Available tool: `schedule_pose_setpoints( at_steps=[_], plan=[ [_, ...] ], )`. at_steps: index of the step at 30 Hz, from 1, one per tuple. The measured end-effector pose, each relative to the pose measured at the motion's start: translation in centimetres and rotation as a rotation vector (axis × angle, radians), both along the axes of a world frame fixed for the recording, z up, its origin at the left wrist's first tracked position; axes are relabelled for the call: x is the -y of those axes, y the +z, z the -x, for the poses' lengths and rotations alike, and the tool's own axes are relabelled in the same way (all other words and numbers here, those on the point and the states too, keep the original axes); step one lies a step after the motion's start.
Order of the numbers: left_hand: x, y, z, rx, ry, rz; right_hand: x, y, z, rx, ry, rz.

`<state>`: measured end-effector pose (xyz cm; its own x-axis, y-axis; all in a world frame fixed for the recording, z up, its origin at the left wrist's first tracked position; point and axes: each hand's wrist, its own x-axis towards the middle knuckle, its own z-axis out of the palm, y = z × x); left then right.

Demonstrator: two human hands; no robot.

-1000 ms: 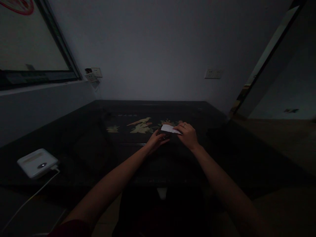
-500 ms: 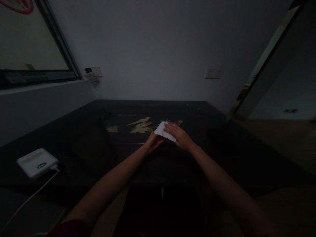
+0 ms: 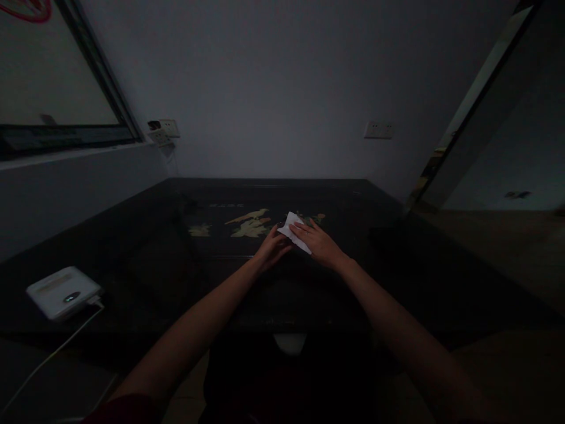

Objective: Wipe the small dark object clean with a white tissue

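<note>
A white sheet, probably tissue paper [image 3: 296, 234], is between my two hands, above the dark table [image 3: 168, 282]. My right hand [image 3: 324, 242] lies over it, with fingers pressed on its upper face and a ring on one finger. My left hand [image 3: 270, 250] is curled at the sheet's left edge, fingers bent around something small and dark that is too dim to make out. Behind the hands, a bird-and-flower picture [image 3: 251, 227] in pale gold decorates the tabletop.
At the left of the table sits a white box-like device [image 3: 64, 291] with a white cable [image 3: 53, 353] running off the near edge. Wall sockets [image 3: 378, 130] are on the back wall. A pale rounded thing [image 3: 290, 343] shows below the table's front edge.
The white sheet has turned and creased into a narrower shape under my right hand. My left hand's fingers show more now, with a dark bit visible beside the sheet.
</note>
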<state>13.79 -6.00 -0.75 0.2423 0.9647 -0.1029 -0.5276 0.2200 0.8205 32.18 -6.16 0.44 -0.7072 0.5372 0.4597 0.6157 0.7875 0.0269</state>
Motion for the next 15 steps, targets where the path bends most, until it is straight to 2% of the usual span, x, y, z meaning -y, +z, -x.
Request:
schedule_pose_setpoints(
  at_steps=[9,15],
  plan=[
    [0.76,0.75,-0.05,0.013,-0.022,0.024,-0.08,-0.25,-0.19,-0.205,0.076,-0.015],
    [0.7,0.36,-0.17,0.051,-0.032,0.024,0.06,0.0,-0.31,-0.135,0.06,-0.055]
  ],
)
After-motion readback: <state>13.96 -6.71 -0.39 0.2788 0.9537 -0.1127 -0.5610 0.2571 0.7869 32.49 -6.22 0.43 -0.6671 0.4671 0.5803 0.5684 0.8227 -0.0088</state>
